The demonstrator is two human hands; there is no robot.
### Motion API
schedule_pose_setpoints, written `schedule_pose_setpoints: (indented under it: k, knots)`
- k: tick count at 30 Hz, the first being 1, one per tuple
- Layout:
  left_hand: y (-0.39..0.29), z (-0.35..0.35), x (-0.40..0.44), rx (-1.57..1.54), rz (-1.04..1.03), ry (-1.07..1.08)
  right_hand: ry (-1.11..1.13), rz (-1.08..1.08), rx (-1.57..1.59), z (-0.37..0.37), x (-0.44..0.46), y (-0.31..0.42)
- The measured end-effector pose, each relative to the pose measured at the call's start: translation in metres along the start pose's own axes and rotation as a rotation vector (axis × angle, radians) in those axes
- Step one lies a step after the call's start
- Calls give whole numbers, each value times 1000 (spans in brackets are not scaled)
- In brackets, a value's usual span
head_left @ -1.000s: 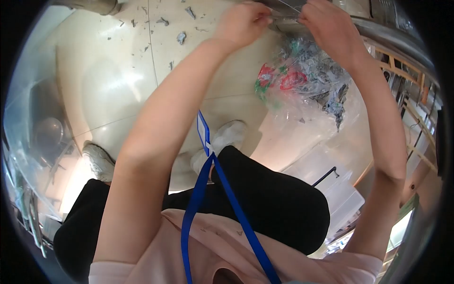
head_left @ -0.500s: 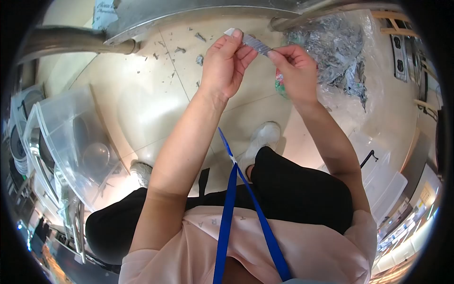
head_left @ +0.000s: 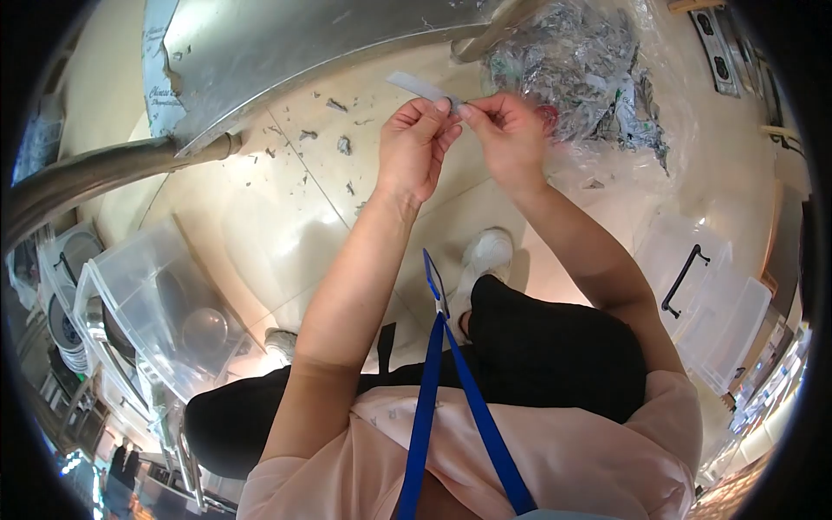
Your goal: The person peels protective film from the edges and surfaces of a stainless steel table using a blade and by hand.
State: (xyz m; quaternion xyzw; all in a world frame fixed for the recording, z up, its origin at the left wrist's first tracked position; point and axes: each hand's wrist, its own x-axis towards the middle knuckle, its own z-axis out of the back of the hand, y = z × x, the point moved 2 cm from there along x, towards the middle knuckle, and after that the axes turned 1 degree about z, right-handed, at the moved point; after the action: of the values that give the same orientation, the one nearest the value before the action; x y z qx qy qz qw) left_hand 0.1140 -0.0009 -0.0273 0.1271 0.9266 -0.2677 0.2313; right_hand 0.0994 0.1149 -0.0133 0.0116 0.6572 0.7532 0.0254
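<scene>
My left hand (head_left: 411, 147) is closed in a pinch on a flat grey strip (head_left: 416, 85) that looks like a snap-off knife blade. The strip's pale end sticks out to the upper left, past the thumb. Close beside it, my right hand (head_left: 510, 139) pinches the strip's other end, and the fingertips of both hands nearly touch. Fingers cover that lower end. Both hands are held above the tiled floor (head_left: 286, 217), below the edge of a metal surface (head_left: 329, 43).
Grey scraps (head_left: 344, 146) are scattered on the floor. A clear plastic bag (head_left: 598, 78) of crumpled grey shreds lies at the upper right. Clear plastic bins (head_left: 165, 303) stand at left, with a clear lid with a black handle (head_left: 685, 277) at right. A metal pipe leg (head_left: 104, 191) runs at upper left.
The hands have come closer together along the strip. Its diagonal lines showed between them before; now its plain end projects beyond the left thumb. The view has shifted slightly.
</scene>
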Motion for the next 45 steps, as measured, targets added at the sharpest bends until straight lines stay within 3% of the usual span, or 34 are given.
schedule_pose_setpoints:
  k: [2, 5, 7, 9, 10, 12, 13, 14, 16, 18, 19, 20, 21, 22, 23, 24, 25, 28, 31, 37, 40, 42, 44, 45]
  knots:
    - [6, 4, 5, 100, 20, 46, -18, 25, 36, 3, -1, -9]
    - [16, 6, 6, 269, 96, 76, -63, -105, 43, 14, -3, -3]
    - [28, 4, 11, 349, 115, 13, -195, 110, 89, 32, 5, 10]
    - [25, -12, 28, 273, -71, -75, -369, 178, 98, 63, 9, 52]
    - [22, -26, 33, 231, -163, -120, -393, 336, 304, 79, 12, 75]
    - [9, -92, 32, 279, -299, 14, -388, 645, 293, 115, 7, 111]
    - [15, -124, 28, 227, -359, 177, -401, 654, 395, 118, 0, 135]
    - [33, -148, 34, 528, -394, 546, -165, 680, 426, 136, -4, 146]
    - [77, -178, 20, 1377, -981, 707, -199, 765, 298, 141, -16, 165]
    - [69, -166, 24, 1382, -763, 681, -531, 762, 285, 135, -18, 165]
    - [57, -157, 22, 1385, -645, 669, -335, 751, 344, 141, -14, 157]
    - [52, -129, 35, 1258, -729, 526, -148, 731, 401, 145, -9, 143]
    - [38, -90, 51, 1195, -442, 373, -363, 695, 356, 129, -8, 133]
    - [27, -52, 63, 1155, -668, 36, -258, 553, 511, 121, -6, 120]
    - [5, -26, 61, 1051, -514, -210, -237, 448, 560, 110, -2, 110]
    - [-3, -7, 64, 745, -275, -338, -223, 330, 657, 100, 3, 103]
    - [-5, 4, 66, 552, -151, -328, -57, 297, 696, 94, 6, 100]
    - [-4, 1, 83, 31, -41, -136, -47, 188, 748, 76, 7, 103]
    - [-6, -12, 99, -62, -40, 170, -48, 184, 707, 76, 3, 105]
    - [-7, -31, 102, -153, 124, -97, -122, 131, 681, 84, -1, 90]
    - [-28, -7, 91, -177, 193, -145, -124, 131, 651, 83, 2, 89]
    - [-51, 15, 63, -382, 189, -65, -139, 113, 600, 84, 3, 86]
    - [-69, 26, 32, -632, 179, 322, -154, 80, 536, 83, 4, 81]
    - [-72, 23, 23, -592, 177, 342, -179, 79, 535, 79, 4, 81]
